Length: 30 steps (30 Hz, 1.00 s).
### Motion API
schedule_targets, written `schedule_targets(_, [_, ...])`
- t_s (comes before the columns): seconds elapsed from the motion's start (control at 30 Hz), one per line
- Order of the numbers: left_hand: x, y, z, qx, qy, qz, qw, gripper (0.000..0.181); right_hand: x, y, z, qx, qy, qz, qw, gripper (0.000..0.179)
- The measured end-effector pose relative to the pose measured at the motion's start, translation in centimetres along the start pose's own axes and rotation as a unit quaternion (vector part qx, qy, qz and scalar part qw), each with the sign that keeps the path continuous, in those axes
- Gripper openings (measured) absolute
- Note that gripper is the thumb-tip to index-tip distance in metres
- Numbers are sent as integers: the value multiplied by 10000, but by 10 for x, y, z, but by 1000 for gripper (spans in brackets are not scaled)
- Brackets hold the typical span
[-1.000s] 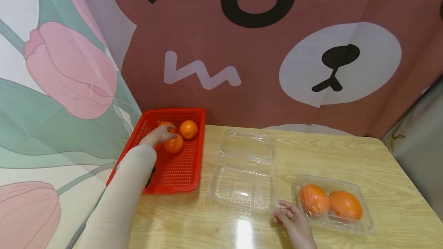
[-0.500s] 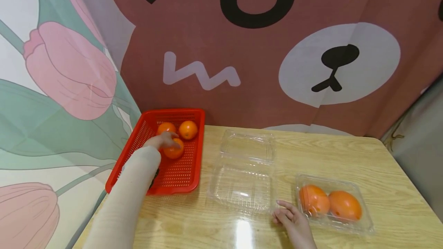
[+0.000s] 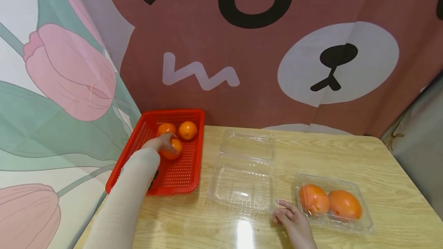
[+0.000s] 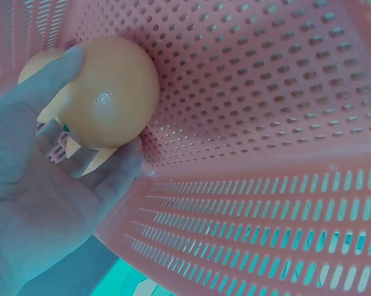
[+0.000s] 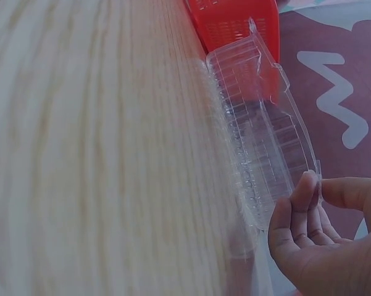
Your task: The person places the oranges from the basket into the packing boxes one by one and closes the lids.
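Observation:
In the red basket (image 3: 200,160), my left hand (image 3: 162,142) holds an orange (image 3: 175,150). The left wrist view shows the thumb over the near side of this orange (image 4: 117,92) and the other fingers curled beneath it. Two more oranges lie behind it, one at the back right (image 3: 188,130) and one at the back left (image 3: 167,127). At the table's front, my right hand (image 3: 294,220) pinches the rim of an open clear plastic clamshell box (image 3: 238,191). Its thumb and forefinger meet on that rim in the right wrist view, where the box (image 5: 259,135) stretches toward the basket.
To the right of my right hand sits another clear clamshell box (image 3: 367,224) holding two oranges (image 3: 345,205). A small dark object (image 3: 154,178) shows in the basket beside my left sleeve. Behind the wooden table (image 3: 311,153) hangs a printed bear cloth (image 3: 256,68).
My left hand has come from the back left orange down onto the front one, which has shifted slightly toward me. The right hand stays at the box rim.

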State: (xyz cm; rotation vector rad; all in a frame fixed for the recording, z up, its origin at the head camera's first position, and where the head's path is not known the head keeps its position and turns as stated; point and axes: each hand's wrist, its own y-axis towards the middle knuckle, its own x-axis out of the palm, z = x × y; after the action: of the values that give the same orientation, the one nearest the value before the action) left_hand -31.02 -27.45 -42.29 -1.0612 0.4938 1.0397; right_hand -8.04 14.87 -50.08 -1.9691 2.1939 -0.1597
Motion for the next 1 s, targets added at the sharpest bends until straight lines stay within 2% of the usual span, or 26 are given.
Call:
schedule_targets(0.1, [-1, -18, 9, 105, -72, 24, 9999, 73, 0, -1, 1, -107, -18, -30, 9999, 35])
schedule_targets(0.23, [-3, -30, 16, 167, -68, -67, 9998, 73, -1, -1, 1, -142, -43, -45, 9999, 35])
schedule_targets(0.33, [-5, -35, 18, 279, 94, -21, 9996, 71, -1, -2, -1, -123, -90, -42, 9999, 35])
schedule_targets(0.5, [-9, -41, 20, 531, -22, 98, 9985, 71, -1, -1, -3, -64, -118, -42, 9999, 35])
schedule_targets(0.63, [-12, -47, 25, 758, 73, 201, 9969, 72, -1, 0, -3, -47, -84, -34, 9999, 35])
schedule_targets(0.83, [-14, -57, 30, 949, 397, 509, 9934, 73, -1, -1, -2, -81, -67, -25, 9999, 35])
schedule_targets(1.0, [-10, -69, 40, 1115, 948, 1047, 9837, 73, 0, -1, -2, -85, -61, -13, 9999, 35])
